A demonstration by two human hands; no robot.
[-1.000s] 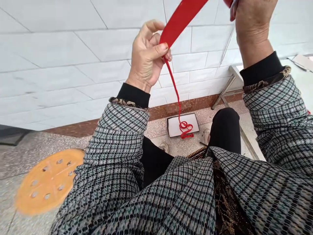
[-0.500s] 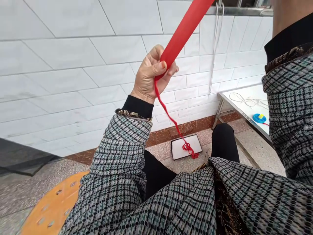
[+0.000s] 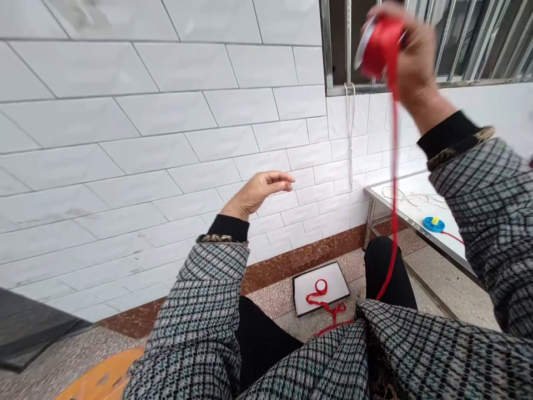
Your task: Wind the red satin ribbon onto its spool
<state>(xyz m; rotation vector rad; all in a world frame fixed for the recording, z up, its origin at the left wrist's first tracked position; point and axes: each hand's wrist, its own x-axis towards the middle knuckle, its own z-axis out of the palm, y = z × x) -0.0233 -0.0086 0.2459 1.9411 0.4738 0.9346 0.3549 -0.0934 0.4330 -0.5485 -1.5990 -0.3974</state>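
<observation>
My right hand is raised high at the upper right, closed around a roll of red ribbon with a pale side disc; it is blurred by motion. From the roll a length of ribbon hangs straight down to my right knee. My left hand is held in front of the tiled wall with nothing visible in it, fingers stretched forward and thumb a little apart. Below, loose red ribbon lies in curls on a white tray with a dark edge and trails toward my lap.
A white-topped metal table stands at the right, bearing thin pale cord and a blue disc with a yellow centre. Cords hang from the barred window. An orange stool is at lower left.
The ribbon stretched between my hands has left my left hand, which is now lower and open. My right hand has come into view with the roll, and the ribbon hangs from it.
</observation>
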